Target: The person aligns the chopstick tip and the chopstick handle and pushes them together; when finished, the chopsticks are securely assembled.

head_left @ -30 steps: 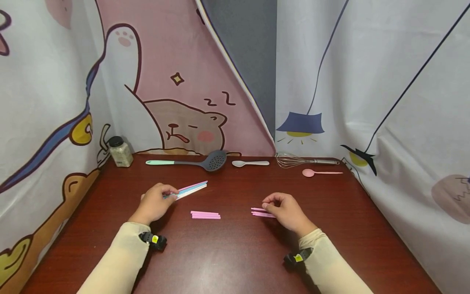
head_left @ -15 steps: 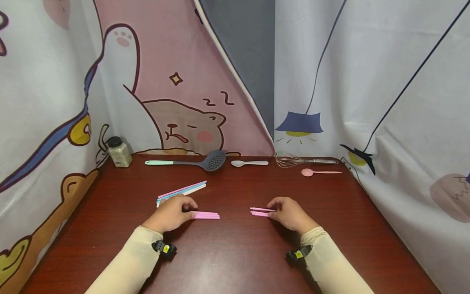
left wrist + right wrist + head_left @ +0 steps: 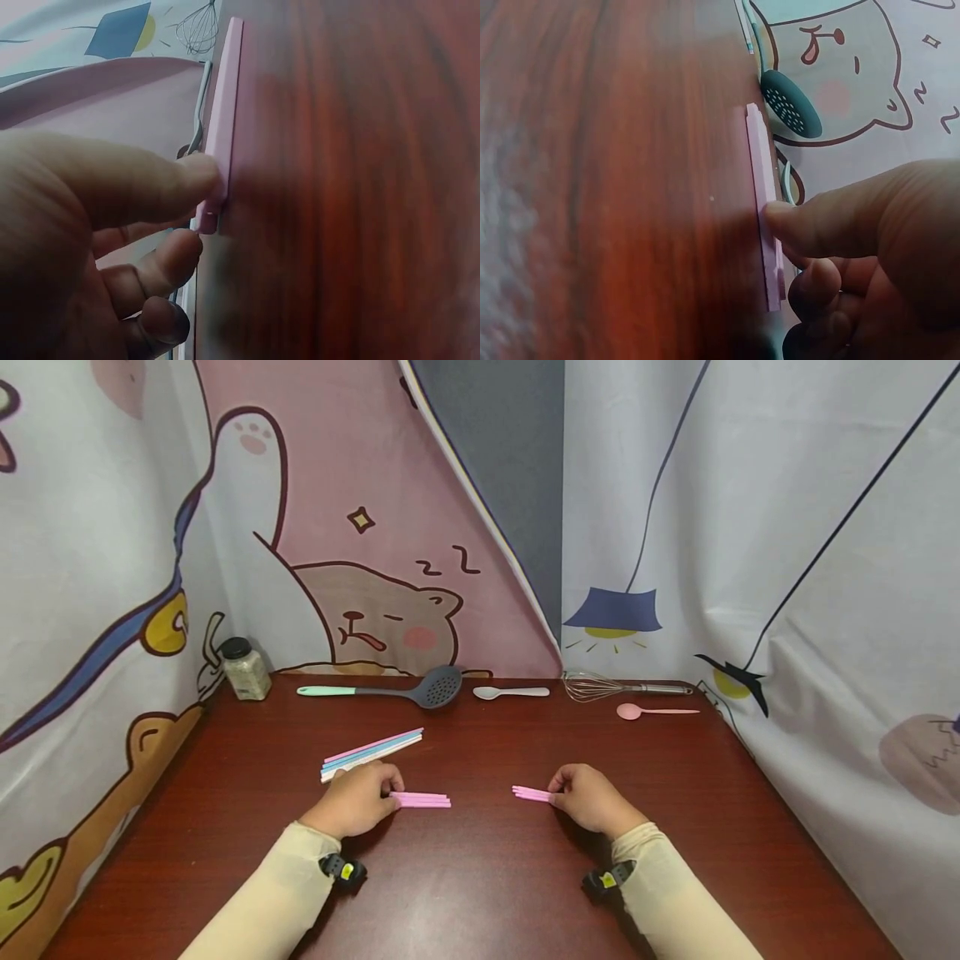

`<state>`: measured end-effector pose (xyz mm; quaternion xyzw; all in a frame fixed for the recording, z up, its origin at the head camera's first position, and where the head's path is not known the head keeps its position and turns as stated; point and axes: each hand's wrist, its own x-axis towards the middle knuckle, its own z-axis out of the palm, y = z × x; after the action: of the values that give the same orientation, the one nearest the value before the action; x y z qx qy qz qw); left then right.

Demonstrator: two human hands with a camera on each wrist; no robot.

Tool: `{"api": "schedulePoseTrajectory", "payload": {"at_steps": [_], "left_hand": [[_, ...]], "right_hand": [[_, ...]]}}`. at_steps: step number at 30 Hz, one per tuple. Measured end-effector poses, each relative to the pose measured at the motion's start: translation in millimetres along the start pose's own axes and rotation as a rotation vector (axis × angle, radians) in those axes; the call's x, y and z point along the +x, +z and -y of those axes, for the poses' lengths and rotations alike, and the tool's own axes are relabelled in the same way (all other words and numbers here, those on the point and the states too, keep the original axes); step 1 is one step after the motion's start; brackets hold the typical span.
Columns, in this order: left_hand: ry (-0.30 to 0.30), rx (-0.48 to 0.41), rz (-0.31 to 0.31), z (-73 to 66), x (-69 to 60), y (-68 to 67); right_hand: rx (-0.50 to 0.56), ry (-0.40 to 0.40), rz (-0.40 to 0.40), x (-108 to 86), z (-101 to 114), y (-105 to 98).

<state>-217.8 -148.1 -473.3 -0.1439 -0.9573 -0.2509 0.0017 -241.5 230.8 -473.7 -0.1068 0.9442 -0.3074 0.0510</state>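
With a narrow grip, left hand (image 3: 354, 799) and right hand (image 3: 592, 797) pinch pink sticks (image 3: 426, 800) (outer ends hidden in head view).

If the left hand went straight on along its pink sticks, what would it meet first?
Likely the other pink sticks, pinched by the right hand across the table, though depth is hard to judge.

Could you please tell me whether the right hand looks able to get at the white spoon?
Probably yes: only bare table shows between the right hand and the white spoon, though its grip would likely have to release its pink sticks first.
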Motion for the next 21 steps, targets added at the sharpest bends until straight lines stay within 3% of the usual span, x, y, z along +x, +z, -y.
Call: {"api": "schedulePoseTrajectory", "payload": {"at_steps": [13, 21], "left_hand": [[0.002, -0.033, 0.024, -2.4, -0.9, 0.9], [-0.003, -0.061, 0.009, -1.3, 1.1, 2.8]], "right_hand": [[-0.027, -0.014, 0.022, -0.9, 4.0, 1.0], [0.036, -0.099, -0.018, -4.4, 15.0, 0.7]]}}
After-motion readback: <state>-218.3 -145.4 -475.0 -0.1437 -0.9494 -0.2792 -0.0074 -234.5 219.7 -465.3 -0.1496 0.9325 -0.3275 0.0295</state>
